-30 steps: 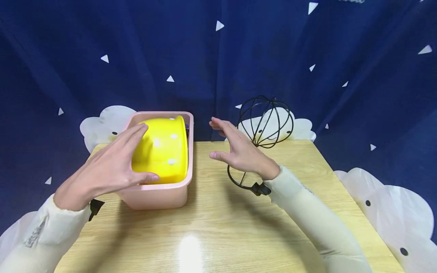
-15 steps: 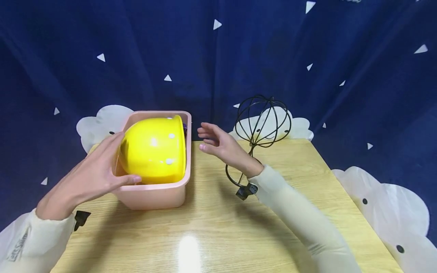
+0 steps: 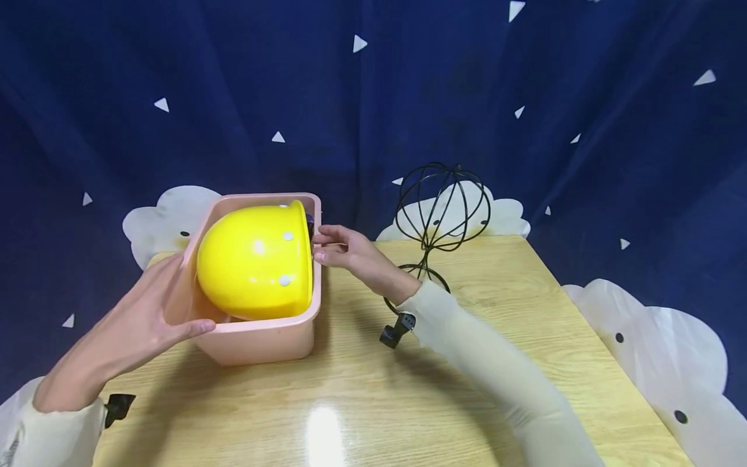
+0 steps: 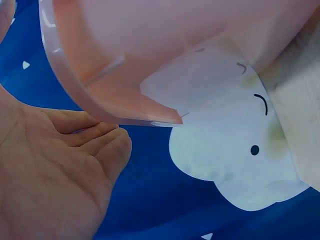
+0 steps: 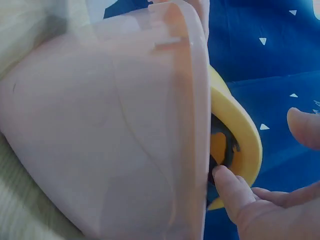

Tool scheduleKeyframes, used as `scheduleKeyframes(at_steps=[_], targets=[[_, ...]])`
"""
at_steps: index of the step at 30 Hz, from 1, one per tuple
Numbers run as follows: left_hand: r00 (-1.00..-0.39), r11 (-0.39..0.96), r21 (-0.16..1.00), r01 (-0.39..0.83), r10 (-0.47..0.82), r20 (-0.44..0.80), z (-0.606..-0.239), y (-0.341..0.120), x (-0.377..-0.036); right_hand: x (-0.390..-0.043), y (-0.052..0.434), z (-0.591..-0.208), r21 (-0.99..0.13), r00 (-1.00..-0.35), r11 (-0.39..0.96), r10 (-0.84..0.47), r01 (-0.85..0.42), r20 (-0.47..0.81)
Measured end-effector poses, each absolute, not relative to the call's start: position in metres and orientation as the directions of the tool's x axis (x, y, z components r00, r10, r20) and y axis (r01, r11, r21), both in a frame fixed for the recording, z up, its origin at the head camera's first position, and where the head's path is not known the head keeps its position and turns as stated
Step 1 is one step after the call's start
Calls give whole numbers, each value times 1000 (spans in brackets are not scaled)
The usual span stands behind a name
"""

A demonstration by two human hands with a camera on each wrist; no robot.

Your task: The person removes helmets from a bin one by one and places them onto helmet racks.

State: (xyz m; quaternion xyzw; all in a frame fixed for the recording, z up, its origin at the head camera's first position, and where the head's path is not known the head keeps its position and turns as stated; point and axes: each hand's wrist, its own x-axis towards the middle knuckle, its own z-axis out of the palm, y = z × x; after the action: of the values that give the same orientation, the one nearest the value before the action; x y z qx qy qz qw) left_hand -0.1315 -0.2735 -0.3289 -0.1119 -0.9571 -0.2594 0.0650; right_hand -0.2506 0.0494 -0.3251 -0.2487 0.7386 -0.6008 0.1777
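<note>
A pink plastic bin (image 3: 262, 337) stands on the left of the wooden table (image 3: 373, 389). A yellow hard hat (image 3: 253, 259) lies tipped inside it, dome toward me. My left hand (image 3: 146, 314) is spread against the bin's left wall, thumb at the front corner. In the left wrist view its fingers (image 4: 95, 137) lie just under the bin's rim (image 4: 95, 107). My right hand (image 3: 341, 250) reaches the bin's right rim. In the right wrist view one of its fingertips (image 5: 227, 187) touches the hat's yellow brim (image 5: 242, 132) beside the bin wall (image 5: 100, 130), thumb apart.
A black wire ball-shaped stand (image 3: 440, 204) rises at the back centre of the table, behind my right forearm. A dark blue curtain with white triangles (image 3: 525, 97) hangs all around, with white cloud shapes (image 3: 659, 337) low down.
My left hand slid off the hat's dome down to the bin's left side. My right hand moved left from above the table to the bin's right rim.
</note>
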Motion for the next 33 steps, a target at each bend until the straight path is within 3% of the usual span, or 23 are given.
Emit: scheduleKeyframes(at_steps=[13, 25, 33], targets=[[-984, 857, 486, 172, 122, 133, -344, -280, -131, -254, 14, -317, -983, -820, 183, -560, 21, -122], [-988, 879, 454, 146, 102, 120, -346, -280, -132, -253, 3, -319, -976, -726, 198, -657, 92, -202], [-989, 894, 428, 131, 92, 112, -347, -279, -131, -255, 13, -323, -964, -623, 29, -757, 265, -194]])
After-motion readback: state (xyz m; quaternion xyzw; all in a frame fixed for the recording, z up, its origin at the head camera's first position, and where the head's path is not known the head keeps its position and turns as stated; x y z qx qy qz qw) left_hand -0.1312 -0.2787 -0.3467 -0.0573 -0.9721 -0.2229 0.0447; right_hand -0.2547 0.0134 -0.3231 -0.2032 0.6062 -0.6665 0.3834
